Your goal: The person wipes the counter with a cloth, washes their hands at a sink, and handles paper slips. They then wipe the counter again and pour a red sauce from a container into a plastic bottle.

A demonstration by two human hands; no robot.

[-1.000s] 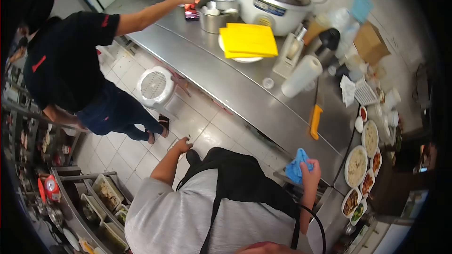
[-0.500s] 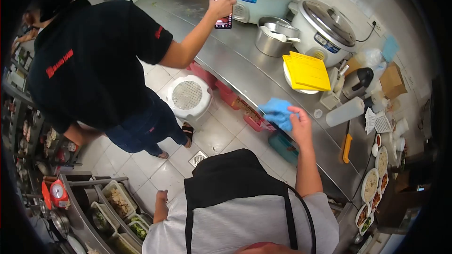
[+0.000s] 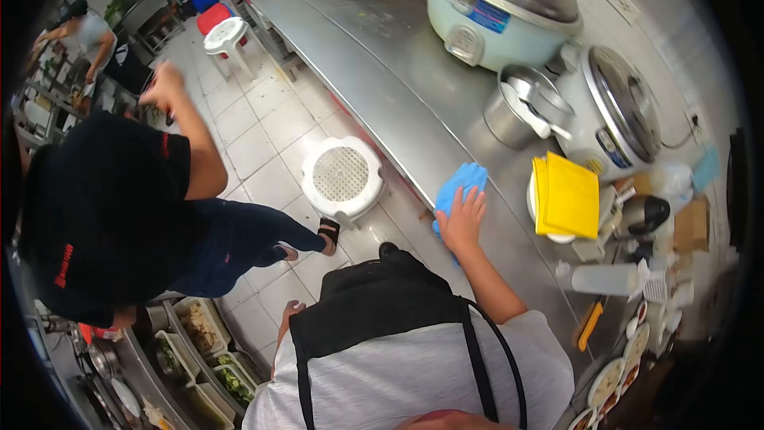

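Note:
My right hand (image 3: 464, 224) presses a blue cloth (image 3: 463, 181) onto the front edge of the steel counter (image 3: 382, 84). Its fingers lie over the cloth, and part of the cloth hangs past the edge. Low at my left side is my left hand (image 3: 293, 309), partly hidden by my body and apron; its fingers are too small to read. Beyond the cloth stands a metal pot (image 3: 509, 123) with white-handled utensils across it. To its right, yellow folded cloths (image 3: 567, 195) rest on a white bowl.
Rice cookers (image 3: 501, 20) line the wall. An orange-handled knife (image 3: 589, 326) and plated food (image 3: 606, 382) are at the right. A white stool (image 3: 342, 179) stands on the floor. A co-worker in black (image 3: 111, 215) is at left, near food bins (image 3: 203, 326).
My right hand has gone from holding the bunched cloth above the counter edge to pressing it on the counter. The co-worker has moved left, away from the counter, arm raised. My view has shifted.

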